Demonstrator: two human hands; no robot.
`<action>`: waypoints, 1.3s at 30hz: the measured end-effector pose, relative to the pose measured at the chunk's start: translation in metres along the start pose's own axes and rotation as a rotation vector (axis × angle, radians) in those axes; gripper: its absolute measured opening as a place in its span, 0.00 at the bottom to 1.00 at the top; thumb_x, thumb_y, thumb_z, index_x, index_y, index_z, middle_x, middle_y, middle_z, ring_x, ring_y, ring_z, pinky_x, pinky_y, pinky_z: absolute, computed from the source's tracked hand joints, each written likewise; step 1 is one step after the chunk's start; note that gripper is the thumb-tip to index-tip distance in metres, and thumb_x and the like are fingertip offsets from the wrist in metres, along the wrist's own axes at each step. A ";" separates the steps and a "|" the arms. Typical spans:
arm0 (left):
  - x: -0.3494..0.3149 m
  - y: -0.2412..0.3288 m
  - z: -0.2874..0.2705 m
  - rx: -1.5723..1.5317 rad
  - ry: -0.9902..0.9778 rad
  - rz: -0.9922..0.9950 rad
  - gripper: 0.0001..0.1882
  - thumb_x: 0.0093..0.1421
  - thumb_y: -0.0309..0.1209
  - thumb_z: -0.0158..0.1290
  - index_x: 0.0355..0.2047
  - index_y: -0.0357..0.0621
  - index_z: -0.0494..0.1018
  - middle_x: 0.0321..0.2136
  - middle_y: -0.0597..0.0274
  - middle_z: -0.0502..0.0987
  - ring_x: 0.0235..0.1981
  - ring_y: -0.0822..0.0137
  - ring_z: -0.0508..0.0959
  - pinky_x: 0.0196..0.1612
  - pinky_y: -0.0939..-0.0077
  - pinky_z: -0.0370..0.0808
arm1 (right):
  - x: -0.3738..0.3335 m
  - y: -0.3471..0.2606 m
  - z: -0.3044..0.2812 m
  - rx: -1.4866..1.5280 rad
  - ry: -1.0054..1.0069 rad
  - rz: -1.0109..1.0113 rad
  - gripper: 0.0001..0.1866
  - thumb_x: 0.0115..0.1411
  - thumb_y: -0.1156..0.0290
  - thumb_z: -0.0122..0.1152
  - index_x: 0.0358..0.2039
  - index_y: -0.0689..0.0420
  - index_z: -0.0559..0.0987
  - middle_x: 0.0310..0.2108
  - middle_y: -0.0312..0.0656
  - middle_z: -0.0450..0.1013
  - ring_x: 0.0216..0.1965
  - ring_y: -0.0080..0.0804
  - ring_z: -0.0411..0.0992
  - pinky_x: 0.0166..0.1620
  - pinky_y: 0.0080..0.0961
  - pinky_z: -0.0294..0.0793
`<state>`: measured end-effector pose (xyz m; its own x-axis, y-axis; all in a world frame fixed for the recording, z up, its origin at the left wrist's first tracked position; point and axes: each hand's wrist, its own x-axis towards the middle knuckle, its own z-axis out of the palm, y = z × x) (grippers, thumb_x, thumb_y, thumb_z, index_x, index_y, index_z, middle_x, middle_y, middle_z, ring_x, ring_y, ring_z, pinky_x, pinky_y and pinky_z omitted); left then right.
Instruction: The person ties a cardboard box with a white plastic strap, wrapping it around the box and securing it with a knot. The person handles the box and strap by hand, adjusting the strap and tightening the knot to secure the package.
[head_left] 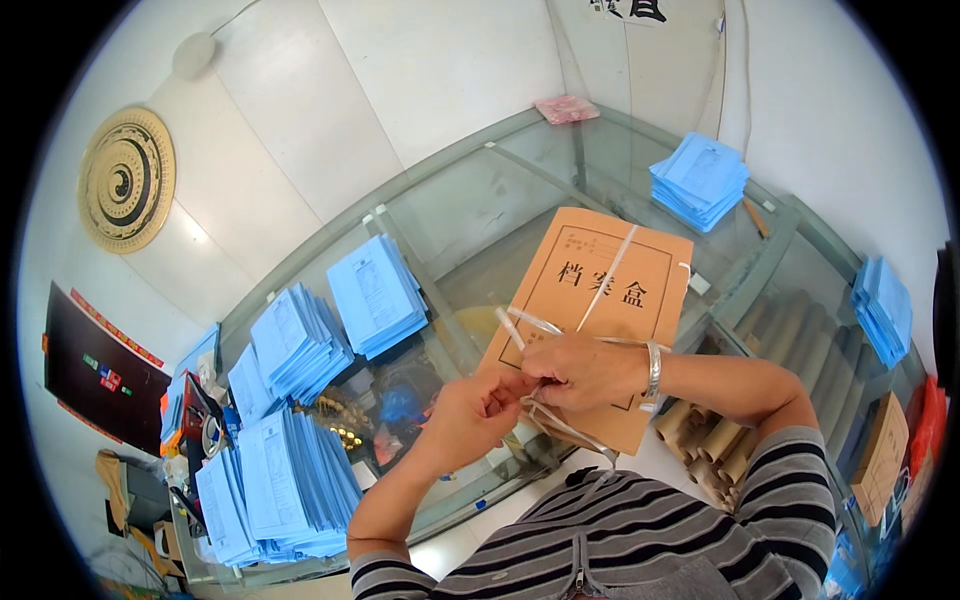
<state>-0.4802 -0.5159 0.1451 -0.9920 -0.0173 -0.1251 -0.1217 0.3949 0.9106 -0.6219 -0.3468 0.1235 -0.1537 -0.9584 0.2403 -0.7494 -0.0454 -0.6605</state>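
A brown cardboard file box (560, 245) lies on the glass counter in front of me, tilted a little. White plastic strapping (612, 270) runs along its length and crosses it sideways. Over the box's lower left part my two hands meet. My left hand (474, 418) is closed, thumb and fingers pinched on the strap near its crossing. My right hand (580, 370) is also closed on the strap, its fingers touching the left ones. A loose strap end (510, 328) sticks up past the right hand. The exact knot or crossing is partly hidden by my fingers. A silver bangle circles my right wrist.
Stacks of blue booklets (375, 300) stand along the counter's left side, with another stack (700, 180) at the far right. A pink packet (566, 109) lies at the far edge. Cardboard tubes (705, 445) sit under the glass at right. Another brown box (880, 458) stands farther right.
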 end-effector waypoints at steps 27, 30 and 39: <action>-0.029 -0.075 0.037 -0.423 0.253 0.256 0.03 0.61 0.20 0.50 0.34 0.34 0.72 0.31 0.62 0.75 0.25 0.77 0.76 0.25 0.81 0.76 | 0.000 0.007 -0.018 0.309 0.031 -0.124 0.06 0.54 0.70 0.57 0.26 0.60 0.76 0.28 0.37 0.71 0.33 0.25 0.69 0.38 0.22 0.69; -0.019 -0.077 0.051 -0.591 0.317 0.436 0.03 0.61 0.20 0.46 0.34 0.35 0.70 0.35 0.59 0.73 0.18 0.72 0.74 0.22 0.80 0.76 | -0.001 -0.017 -0.022 0.788 0.059 0.229 0.08 0.57 0.69 0.54 0.27 0.61 0.77 0.31 0.36 0.74 0.34 0.25 0.69 0.39 0.22 0.69; -0.009 -0.076 0.059 -0.840 0.232 0.505 0.06 0.68 0.28 0.46 0.38 0.35 0.66 0.40 0.50 0.73 0.16 0.66 0.74 0.18 0.77 0.71 | 0.009 -0.017 -0.019 1.211 0.115 0.285 0.13 0.68 0.65 0.52 0.28 0.58 0.73 0.30 0.39 0.74 0.31 0.26 0.74 0.42 0.27 0.77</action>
<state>-0.4596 -0.4918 0.0534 -0.9052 -0.2403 0.3506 0.4192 -0.3683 0.8299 -0.6229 -0.3498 0.1499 -0.3141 -0.9494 0.0015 0.3843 -0.1286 -0.9142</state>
